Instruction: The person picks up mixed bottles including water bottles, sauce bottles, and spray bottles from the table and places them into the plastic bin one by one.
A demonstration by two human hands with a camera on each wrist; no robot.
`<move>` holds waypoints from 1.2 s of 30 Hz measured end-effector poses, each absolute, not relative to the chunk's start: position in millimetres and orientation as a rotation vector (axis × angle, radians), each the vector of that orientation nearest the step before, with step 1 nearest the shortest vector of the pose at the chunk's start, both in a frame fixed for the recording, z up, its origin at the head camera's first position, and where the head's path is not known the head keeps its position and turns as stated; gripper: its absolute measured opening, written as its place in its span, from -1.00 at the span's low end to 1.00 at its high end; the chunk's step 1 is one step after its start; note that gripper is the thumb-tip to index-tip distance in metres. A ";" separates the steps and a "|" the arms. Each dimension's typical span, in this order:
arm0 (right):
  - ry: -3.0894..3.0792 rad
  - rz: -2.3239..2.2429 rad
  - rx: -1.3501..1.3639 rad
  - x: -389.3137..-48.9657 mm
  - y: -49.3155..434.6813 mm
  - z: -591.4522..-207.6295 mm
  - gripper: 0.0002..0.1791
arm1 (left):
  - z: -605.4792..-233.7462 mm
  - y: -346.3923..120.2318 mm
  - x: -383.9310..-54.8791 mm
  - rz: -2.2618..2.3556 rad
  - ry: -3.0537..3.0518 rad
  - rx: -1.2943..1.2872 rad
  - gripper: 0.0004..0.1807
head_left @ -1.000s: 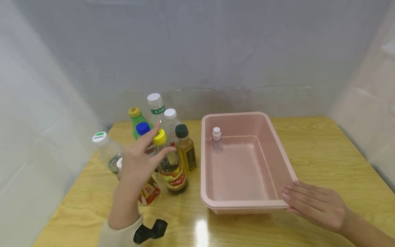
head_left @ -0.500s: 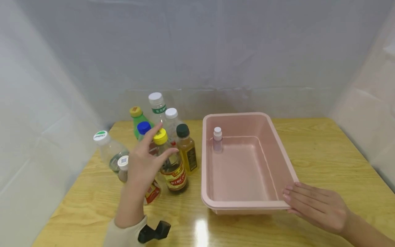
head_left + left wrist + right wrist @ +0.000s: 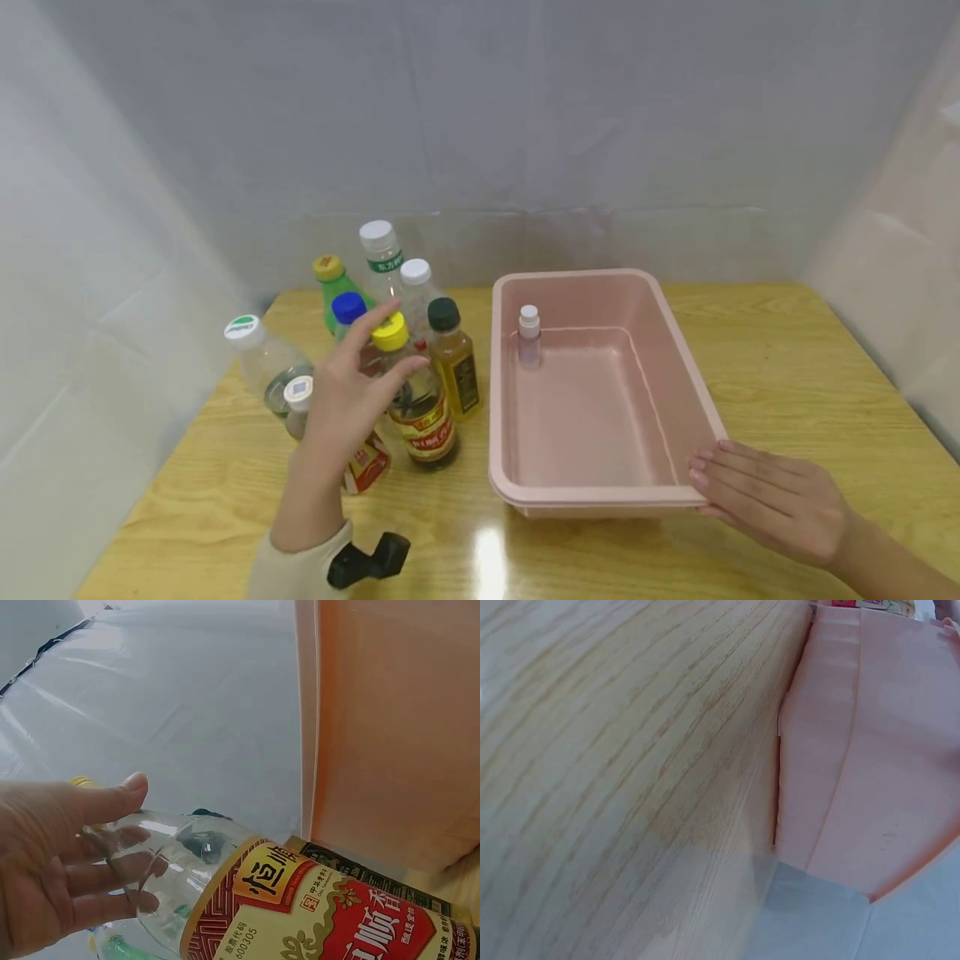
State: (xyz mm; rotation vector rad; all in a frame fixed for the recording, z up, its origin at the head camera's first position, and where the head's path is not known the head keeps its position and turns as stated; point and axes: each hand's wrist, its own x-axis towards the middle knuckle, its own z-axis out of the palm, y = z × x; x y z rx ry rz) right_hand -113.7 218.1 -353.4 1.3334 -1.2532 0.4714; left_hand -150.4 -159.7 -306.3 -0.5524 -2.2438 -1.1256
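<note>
The left arm points up from the bottom of the head view and leans a little to the right, in a cream sleeve (image 3: 296, 575) with a black strap piece (image 3: 367, 565) by the wrist. The left hand (image 3: 341, 400) makes a wide letter C around the neck of the vinegar bottle (image 3: 426, 425), the one with the yellow cap. The thumb is on the near side, with its tip sticking out. In the left wrist view, the other fingers show through the clear glass from behind, a bit apart. I can't tell if they touch the glass. The bottle stands up on the bench (image 3: 810, 375), left of the pink tub (image 3: 588, 497), and just beside a bottle with a dark green cap (image 3: 459, 375). More bottles stand close by the left hand, like one with a blue cap (image 3: 349, 308).

The right arm slants in from the bottom right corner. The right hand (image 3: 772, 500) lies with its back up and its fingers straight and side by side. The fingertips rest on the tub's near right corner. A little bottle (image 3: 529, 337) with a white cap stands inside the tub, by its left wall.
</note>
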 end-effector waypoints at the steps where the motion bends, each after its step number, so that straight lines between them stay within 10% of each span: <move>1: -1.252 0.473 1.334 -113.8 218.2 -353.3 -0.77 | -306.0 -159.8 -150.2 -1.150 -2.249 -0.557 -0.25; 36: -1.255 0.477 1.335 -113.2 217.5 -351.9 -0.78 | -293.3 -156.7 -152.6 -1.495 -2.104 -0.789 -0.45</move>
